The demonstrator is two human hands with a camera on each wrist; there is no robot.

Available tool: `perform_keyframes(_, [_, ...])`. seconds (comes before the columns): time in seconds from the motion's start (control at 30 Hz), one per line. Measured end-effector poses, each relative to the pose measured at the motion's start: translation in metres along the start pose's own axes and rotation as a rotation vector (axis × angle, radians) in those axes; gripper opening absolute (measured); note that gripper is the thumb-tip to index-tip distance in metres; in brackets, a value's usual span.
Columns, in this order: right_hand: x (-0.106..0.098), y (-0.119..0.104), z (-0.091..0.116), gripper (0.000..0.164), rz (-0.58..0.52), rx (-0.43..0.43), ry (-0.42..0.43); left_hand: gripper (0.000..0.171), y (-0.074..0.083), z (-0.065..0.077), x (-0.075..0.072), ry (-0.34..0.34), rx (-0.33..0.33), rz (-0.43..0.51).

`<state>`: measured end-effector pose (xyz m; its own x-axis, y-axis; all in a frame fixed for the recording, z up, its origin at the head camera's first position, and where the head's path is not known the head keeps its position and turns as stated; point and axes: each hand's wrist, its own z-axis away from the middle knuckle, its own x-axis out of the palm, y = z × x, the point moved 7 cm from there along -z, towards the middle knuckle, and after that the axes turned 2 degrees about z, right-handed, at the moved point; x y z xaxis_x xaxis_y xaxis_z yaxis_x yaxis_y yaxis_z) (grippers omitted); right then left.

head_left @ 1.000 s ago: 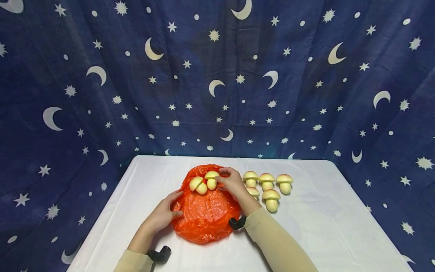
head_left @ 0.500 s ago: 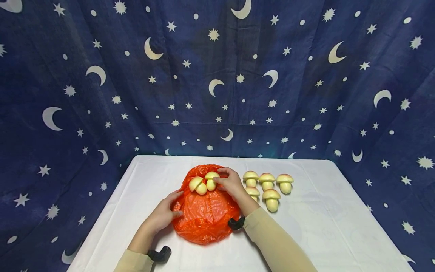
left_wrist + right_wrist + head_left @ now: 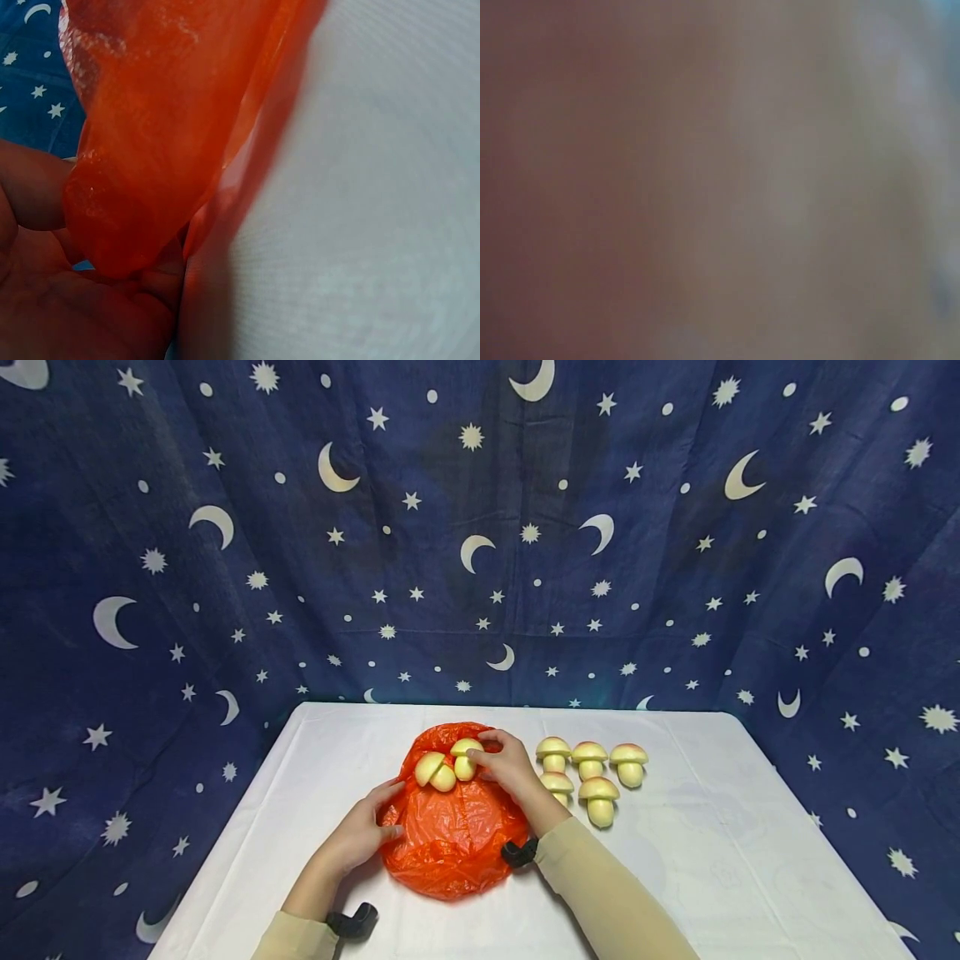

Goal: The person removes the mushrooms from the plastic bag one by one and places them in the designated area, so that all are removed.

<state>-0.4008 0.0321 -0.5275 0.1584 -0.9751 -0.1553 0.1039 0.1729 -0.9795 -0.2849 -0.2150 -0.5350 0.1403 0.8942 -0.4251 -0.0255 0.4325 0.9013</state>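
Note:
A red plastic bag (image 3: 453,822) lies spread open on the white table, its rim bunched up. On the far part of the bag are two pale yellow mushrooms with reddish tints, a left mushroom (image 3: 431,770) leaning over and a right mushroom (image 3: 463,766) beside it. My right hand (image 3: 513,767) holds the right mushroom by its right side, fingertips at the cap. At the bag's left edge, my left hand (image 3: 358,831) grips the plastic; the left wrist view shows a fold of it between thumb and fingers. The right wrist view is a blur.
Several more mushrooms (image 3: 598,800) stand in a loose group on the white table (image 3: 697,835), to the right of the bag. A dark blue curtain (image 3: 420,527) with moons and stars hangs behind the table and along its sides.
My right hand has shifted slightly left with the right mushroom. The left mushroom has moved a little left and down. My left hand stays at the bag's edge.

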Motion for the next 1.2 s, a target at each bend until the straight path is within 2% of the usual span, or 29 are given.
perform_keyframes(0.43, [-0.0007,0.0033,-0.0036,0.047,0.061,-0.018,0.036,0.078,0.0011,0.0005,0.0022,0.003,0.005,-0.001])
perform_keyframes(1.0, [0.0019,-0.0014,-0.0019,0.049,0.098,-0.054,-0.015,0.078,0.0013,0.0002,0.0006,0.002,-0.016,-0.011])
perform_keyframes(1.2, [0.0024,-0.003,0.0009,0.047,0.11,-0.037,-0.012,0.078,0.0021,0.0009,-0.0002,0.005,-0.004,-0.019])
